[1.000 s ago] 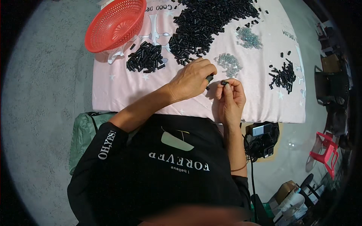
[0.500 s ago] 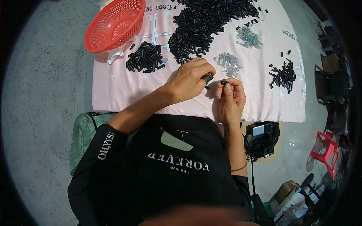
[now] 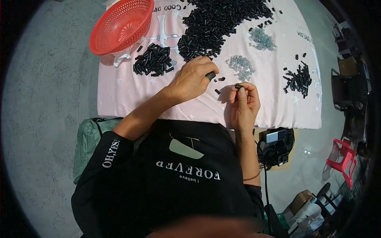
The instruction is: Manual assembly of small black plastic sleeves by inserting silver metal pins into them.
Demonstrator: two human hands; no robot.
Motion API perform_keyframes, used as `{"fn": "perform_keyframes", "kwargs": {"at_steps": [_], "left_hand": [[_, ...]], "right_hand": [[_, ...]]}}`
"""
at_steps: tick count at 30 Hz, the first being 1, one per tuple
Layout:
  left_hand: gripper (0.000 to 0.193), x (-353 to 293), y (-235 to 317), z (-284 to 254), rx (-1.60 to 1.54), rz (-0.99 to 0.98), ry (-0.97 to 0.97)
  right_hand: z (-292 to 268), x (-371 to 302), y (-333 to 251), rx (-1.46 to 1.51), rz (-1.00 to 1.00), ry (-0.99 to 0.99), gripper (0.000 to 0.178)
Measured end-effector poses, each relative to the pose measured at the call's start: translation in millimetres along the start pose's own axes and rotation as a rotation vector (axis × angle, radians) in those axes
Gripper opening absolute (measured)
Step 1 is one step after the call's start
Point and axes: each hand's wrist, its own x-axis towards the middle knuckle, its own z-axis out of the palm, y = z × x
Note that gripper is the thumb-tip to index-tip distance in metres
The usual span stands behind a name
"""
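Observation:
My left hand (image 3: 193, 78) is curled over the cloth at the near edge of a large heap of short black tubes (image 3: 218, 23). A dark, rounded black piece (image 3: 210, 75) shows at its thumb; whether it is worn or held is unclear. Between the thumb and fingertips of my right hand (image 3: 245, 101), a small black tube (image 3: 238, 86) is pinched. A few loose black bits lie between the hands, one short tube (image 3: 217, 91) closest to me. Just beyond my right hand is a pile of small clear pieces (image 3: 241, 67).
A red plastic basket (image 3: 121, 29) stands at the far left, beside a smaller pile of black tubes (image 3: 153, 60). Farther right are a second clear pile (image 3: 262, 39) and thin black pieces (image 3: 298, 80). The pink tablecloth (image 3: 278, 115) ends near my body. A red stool (image 3: 343, 160) stands on the floor.
My left hand has drawn back to the left, away from my right hand, uncovering loose black bits on the cloth. My right hand has shifted slightly right, still pinching the tube.

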Motion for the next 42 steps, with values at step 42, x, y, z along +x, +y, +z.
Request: {"fn": "perform_keyframes", "kwargs": {"at_steps": [42], "left_hand": [[0.025,-28.7,20.3,15.1,0.104,0.024,-0.129]], "right_hand": [[0.8,-0.6,-3.0,-0.057,0.026,0.004,0.013]]}}
